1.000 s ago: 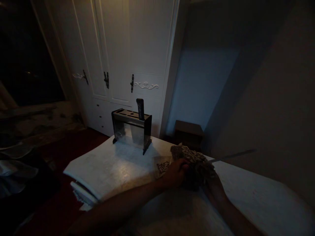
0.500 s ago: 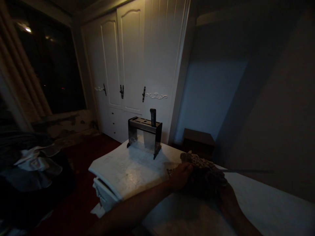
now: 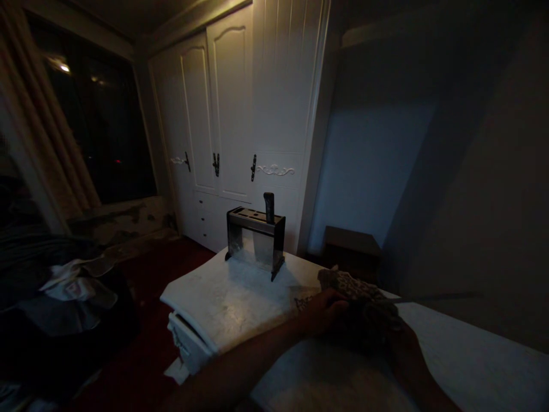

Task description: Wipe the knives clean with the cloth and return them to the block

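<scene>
My left hand [image 3: 326, 311] is closed at the left end of a bunched, patterned cloth [image 3: 345, 281], with a loose corner of it showing past the wrist. Under the cloth's right side, my right hand [image 3: 401, 343] is cupped around the bundle, its fingers mostly hidden in shadow. From the cloth a long, thin knife blade [image 3: 441, 297] sticks out to the right; its handle is out of sight. Farther off on the white table [image 3: 214, 294] stands a knife block [image 3: 256, 237] with clear sides. One black-handled knife [image 3: 269, 207] is upright in its right end.
Behind the table rises a white wardrobe [image 3: 231, 114] with dark handles. A low brown cabinet [image 3: 351, 240] is by the wall. Piled clothes [image 3: 72, 286] lie at the left over a red carpet [image 3: 150, 297]. A curtain [image 3: 55, 131] hangs beside the dark window.
The view has shifted slightly, so the scene sits a little lower and to the right. Both hands stay at the cloth, and the blade tilts slightly more upward.
</scene>
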A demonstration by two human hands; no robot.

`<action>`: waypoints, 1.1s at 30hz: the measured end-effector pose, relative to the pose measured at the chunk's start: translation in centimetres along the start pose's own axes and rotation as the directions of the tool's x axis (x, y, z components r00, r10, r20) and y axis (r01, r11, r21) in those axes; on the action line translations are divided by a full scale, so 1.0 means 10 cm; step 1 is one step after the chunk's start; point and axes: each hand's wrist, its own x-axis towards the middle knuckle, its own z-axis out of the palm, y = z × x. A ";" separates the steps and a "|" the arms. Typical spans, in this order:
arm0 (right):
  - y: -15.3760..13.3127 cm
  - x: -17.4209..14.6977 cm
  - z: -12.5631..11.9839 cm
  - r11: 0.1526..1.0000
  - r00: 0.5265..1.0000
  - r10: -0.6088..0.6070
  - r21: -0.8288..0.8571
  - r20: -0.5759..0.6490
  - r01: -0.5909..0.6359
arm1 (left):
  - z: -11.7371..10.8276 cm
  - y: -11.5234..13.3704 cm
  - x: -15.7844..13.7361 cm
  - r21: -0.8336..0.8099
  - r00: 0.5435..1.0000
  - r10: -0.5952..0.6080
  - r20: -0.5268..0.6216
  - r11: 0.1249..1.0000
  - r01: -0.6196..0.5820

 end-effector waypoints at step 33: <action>0.01 0.02 -0.04 0.997 0.997 0.007 -0.078 0.075 -0.001 | -2.20 1.88 -0.67 0.001 0.611 0.371 -0.699 0.855 -0.518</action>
